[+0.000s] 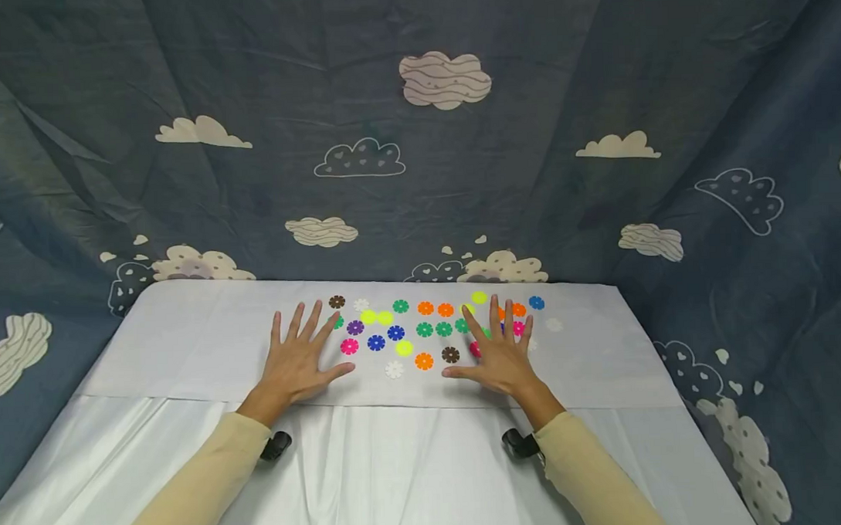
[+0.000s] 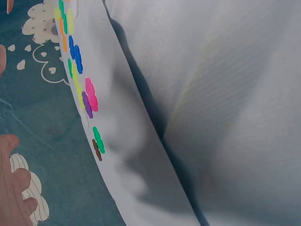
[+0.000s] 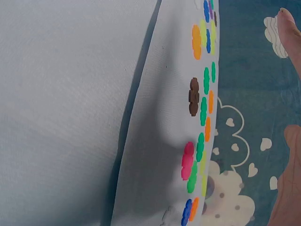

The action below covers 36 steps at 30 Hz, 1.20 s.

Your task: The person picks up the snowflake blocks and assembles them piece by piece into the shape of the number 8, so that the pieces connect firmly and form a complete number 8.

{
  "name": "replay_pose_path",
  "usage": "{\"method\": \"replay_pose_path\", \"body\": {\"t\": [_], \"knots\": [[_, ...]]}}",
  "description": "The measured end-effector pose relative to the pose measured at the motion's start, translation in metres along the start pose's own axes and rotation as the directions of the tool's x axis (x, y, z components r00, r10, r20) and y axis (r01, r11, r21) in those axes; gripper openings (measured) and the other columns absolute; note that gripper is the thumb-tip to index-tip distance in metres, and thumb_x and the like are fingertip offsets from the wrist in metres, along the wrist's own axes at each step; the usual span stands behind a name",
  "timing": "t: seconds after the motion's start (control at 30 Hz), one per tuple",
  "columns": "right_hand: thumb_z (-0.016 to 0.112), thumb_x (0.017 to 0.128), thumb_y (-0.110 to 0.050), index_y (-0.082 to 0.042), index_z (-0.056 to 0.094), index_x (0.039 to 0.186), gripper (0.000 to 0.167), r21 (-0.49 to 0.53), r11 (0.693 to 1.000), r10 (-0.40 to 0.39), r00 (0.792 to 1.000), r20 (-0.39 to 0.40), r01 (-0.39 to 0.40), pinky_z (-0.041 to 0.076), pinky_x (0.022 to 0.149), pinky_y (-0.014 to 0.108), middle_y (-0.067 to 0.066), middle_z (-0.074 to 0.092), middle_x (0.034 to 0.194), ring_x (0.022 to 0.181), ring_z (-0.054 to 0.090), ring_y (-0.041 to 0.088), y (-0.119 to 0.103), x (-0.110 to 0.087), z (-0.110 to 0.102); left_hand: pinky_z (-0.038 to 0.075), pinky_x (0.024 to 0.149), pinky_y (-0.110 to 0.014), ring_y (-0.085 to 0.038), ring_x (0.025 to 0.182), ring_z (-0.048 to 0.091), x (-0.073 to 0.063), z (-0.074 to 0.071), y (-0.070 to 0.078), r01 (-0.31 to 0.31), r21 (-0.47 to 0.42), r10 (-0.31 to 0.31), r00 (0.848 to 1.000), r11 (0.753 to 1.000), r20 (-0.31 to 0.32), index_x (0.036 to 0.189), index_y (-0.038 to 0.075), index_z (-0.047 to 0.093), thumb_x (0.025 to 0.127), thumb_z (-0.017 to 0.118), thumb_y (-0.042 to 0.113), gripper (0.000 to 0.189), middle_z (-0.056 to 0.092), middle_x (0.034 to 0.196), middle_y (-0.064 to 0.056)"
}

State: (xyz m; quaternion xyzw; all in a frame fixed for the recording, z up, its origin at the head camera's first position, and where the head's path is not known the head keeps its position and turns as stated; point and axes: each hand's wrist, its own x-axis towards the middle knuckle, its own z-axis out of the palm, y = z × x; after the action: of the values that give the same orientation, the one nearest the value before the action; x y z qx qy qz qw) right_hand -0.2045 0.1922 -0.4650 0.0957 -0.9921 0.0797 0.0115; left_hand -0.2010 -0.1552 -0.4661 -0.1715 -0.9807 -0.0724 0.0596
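Note:
Many small notched plastic discs in several colours lie scattered between and around the two hands. My left hand (image 1: 295,369) is held over the left end of the scatter, fingers spread and straight, holding nothing. Nearest to it are a pink disc (image 1: 349,347), a brown disc (image 1: 336,302) and a purple disc (image 1: 355,327). My right hand (image 1: 502,360), also spread wide and holding nothing, covers some discs at the right end. A red-pink disc (image 3: 187,161) and a second brown disc (image 1: 450,355) are near its thumb. An orange disc (image 1: 424,361) lies between the hands.
The discs lie on a white cloth-covered table (image 1: 187,348), with a fold line (image 1: 412,406) running across it. A dark blue curtain (image 1: 275,82) with cloud prints hangs behind and at both sides. A white disc (image 1: 394,369) lies near the front, a blue disc (image 1: 536,302) at back right.

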Motion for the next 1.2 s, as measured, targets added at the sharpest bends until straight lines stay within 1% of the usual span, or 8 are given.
{"method": "replay_pose_path", "body": {"t": [0.23, 0.33, 0.57, 0.77, 0.93, 1.0, 1.1, 1.2], "knots": [[0.057, 0.066, -0.082, -0.027, 0.016, 0.155, 0.112, 0.005, 1.000, -0.005, 1.000, 0.001, 0.005, -0.019, 0.104, 0.068, 0.018, -0.018, 0.158, 0.142, -0.015, 0.044, -0.001, 0.003, -0.001, -0.012, 0.112, -0.060, -0.037, 0.146, 0.002, 0.001, 0.001, -0.002, 0.011, -0.009, -0.011, 1.000, 1.000, 0.015, 0.154, 0.019, 0.024, 0.082, 0.047, 0.073, 0.092, 0.009, 0.161, -0.013], [0.056, 0.067, -0.083, -0.027, 0.016, 0.155, 0.112, -0.012, 1.000, -0.012, 1.000, -0.005, 0.012, -0.014, 0.106, 0.070, 0.019, -0.016, 0.158, 0.143, -0.014, 0.045, 0.000, 0.005, -0.003, -0.013, 0.112, -0.059, -0.036, 0.146, 0.000, 0.002, 0.000, -0.003, 0.013, -0.022, -0.013, 1.000, 1.000, 0.022, 0.154, 0.019, 0.023, 0.083, 0.047, 0.073, 0.092, 0.008, 0.161, -0.013], [0.058, 0.068, -0.081, -0.027, 0.013, 0.155, 0.112, 0.023, 1.000, -0.009, 1.000, 0.007, 0.009, -0.022, 0.104, 0.067, 0.020, -0.017, 0.158, 0.141, -0.021, 0.043, 0.007, 0.009, -0.005, -0.010, 0.113, -0.059, -0.037, 0.146, 0.003, 0.004, 0.001, -0.004, -0.004, -0.050, 0.004, 1.000, 0.999, -0.006, 0.153, 0.018, 0.026, 0.083, 0.051, 0.070, 0.091, 0.013, 0.160, -0.016], [0.060, 0.070, -0.078, -0.026, 0.010, 0.156, 0.112, 0.076, 0.997, 0.023, 1.000, 0.005, -0.024, -0.022, 0.104, 0.067, 0.019, -0.021, 0.157, 0.141, -0.021, 0.044, 0.027, 0.012, -0.009, 0.002, 0.116, -0.057, -0.040, 0.145, 0.010, 0.009, 0.003, -0.003, -0.024, -0.137, 0.023, 1.000, 0.990, -0.012, 0.152, 0.016, 0.029, 0.084, 0.056, 0.065, 0.088, 0.014, 0.158, -0.021], [0.065, 0.070, -0.073, -0.025, 0.013, 0.155, 0.111, 0.160, 0.986, 0.046, 0.999, -0.007, -0.045, -0.021, 0.104, 0.067, 0.021, -0.019, 0.157, 0.141, -0.020, 0.045, 0.055, 0.021, -0.011, 0.018, 0.113, -0.060, -0.042, 0.140, 0.022, 0.016, 0.000, 0.001, 0.003, -0.254, -0.005, 1.000, 0.967, -0.006, 0.150, 0.015, 0.033, 0.084, 0.063, 0.056, 0.083, 0.023, 0.155, -0.021], [0.067, 0.072, -0.070, -0.025, 0.016, 0.155, 0.107, 0.198, 0.978, 0.067, 0.997, -0.024, -0.061, -0.016, 0.106, 0.068, 0.022, -0.014, 0.158, 0.141, -0.016, 0.046, 0.070, 0.024, -0.009, 0.023, 0.110, -0.061, -0.042, 0.137, 0.027, 0.020, -0.002, 0.005, 0.022, -0.312, -0.019, 1.000, 0.950, 0.013, 0.149, 0.016, 0.034, 0.084, 0.066, 0.052, 0.081, 0.029, 0.153, -0.020], [0.071, 0.076, -0.061, -0.022, 0.024, 0.154, 0.099, 0.249, 0.963, 0.117, 0.992, -0.053, -0.101, -0.002, 0.109, 0.070, 0.025, -0.002, 0.158, 0.142, -0.005, 0.049, 0.094, 0.028, -0.007, 0.029, 0.108, -0.060, -0.041, 0.133, 0.035, 0.026, -0.002, 0.011, 0.057, -0.391, -0.039, 0.998, 0.918, 0.055, 0.147, 0.015, 0.038, 0.085, 0.070, 0.044, 0.076, 0.038, 0.147, -0.020], [0.074, 0.080, -0.049, -0.019, 0.029, 0.152, 0.091, 0.283, 0.946, 0.178, 0.983, -0.038, -0.160, 0.011, 0.108, 0.071, 0.025, 0.008, 0.157, 0.141, 0.007, 0.049, 0.115, 0.032, -0.003, 0.034, 0.106, -0.058, -0.039, 0.128, 0.041, 0.032, 0.001, 0.012, 0.115, -0.426, -0.073, 0.991, 0.897, 0.114, 0.143, 0.013, 0.044, 0.085, 0.072, 0.036, 0.069, 0.046, 0.140, -0.019]]}}
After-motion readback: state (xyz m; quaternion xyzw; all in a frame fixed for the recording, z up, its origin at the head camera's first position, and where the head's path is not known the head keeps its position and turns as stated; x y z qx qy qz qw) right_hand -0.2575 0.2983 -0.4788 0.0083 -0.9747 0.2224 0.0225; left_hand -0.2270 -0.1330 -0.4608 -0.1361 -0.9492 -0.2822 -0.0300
